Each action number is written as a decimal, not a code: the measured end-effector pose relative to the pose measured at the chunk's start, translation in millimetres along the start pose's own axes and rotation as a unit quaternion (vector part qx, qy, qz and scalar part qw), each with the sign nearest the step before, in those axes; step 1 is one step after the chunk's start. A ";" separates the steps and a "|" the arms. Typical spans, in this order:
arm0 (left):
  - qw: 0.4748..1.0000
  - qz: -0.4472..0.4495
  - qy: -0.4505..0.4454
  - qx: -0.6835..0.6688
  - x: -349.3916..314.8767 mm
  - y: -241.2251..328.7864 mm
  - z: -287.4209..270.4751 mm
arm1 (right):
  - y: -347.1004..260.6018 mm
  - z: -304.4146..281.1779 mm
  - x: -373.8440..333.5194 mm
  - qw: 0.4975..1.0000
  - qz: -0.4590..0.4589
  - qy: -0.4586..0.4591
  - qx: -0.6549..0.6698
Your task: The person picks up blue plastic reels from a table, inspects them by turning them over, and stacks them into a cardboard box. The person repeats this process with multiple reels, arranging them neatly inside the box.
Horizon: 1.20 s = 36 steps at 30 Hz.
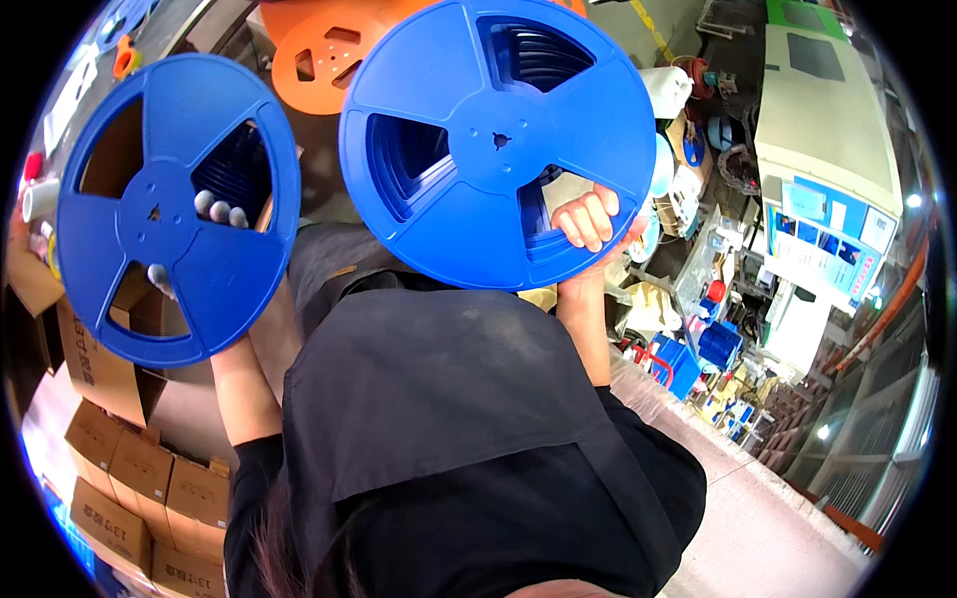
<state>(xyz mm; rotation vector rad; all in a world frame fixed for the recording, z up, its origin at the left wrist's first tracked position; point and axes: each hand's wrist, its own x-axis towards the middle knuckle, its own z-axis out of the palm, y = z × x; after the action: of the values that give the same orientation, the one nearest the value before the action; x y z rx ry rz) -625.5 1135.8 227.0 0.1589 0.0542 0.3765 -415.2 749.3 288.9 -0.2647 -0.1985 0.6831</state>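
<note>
My left hand (220, 210) is closed on a blue plastic reel (209, 110) at the left. Its fingertips, in pale coverings, poke through two of the reel's window openings; the rest of the hand is hidden behind. A larger-looking blue reel (429, 60) is at the upper middle, with several stacked blue rims showing through its windows. My right hand (590, 221) grips this stack at the lower right, fingers hooked through a window over the rim. Both reels face up toward me, apart from each other.
Orange reels (309, 65) lie beyond the blue ones. Brown cardboard boxes (140, 463) are stacked at the lower left. On the right stand a pale machine (827, 120), blue bins (718, 344) and cluttered small items. An orange tape roll (126, 58) sits at the far left.
</note>
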 end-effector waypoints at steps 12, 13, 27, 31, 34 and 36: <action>0.997 -0.003 0.050 0.067 -13.6 -15.2 -2.4 | 1.4 10.7 19.2 0.999 0.009 0.029 -0.019; 0.992 -0.027 0.097 0.075 -14.5 -18.8 3.5 | -0.2 5.6 17.6 1.000 0.013 0.021 -0.008; 0.920 -0.253 0.116 0.276 34.2 -134.9 27.9 | 127.2 73.6 50.2 0.918 0.160 0.180 -0.315; 0.928 -0.264 0.182 0.188 31.4 -135.2 29.9 | 117.0 77.7 47.4 0.894 0.211 0.202 -0.340; 0.938 -0.192 0.093 0.274 18.9 -93.7 47.6 | 88.1 64.1 39.0 0.891 0.199 0.263 -0.312; 0.953 -0.187 0.148 0.187 4.7 -73.7 30.5 | 67.6 41.0 20.7 0.894 0.185 0.273 -0.303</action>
<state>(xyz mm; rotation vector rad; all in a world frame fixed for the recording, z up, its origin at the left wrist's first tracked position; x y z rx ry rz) -592.0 1065.5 244.9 0.4581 0.4479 0.0045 -450.5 820.2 309.1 -1.1034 0.1960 0.8830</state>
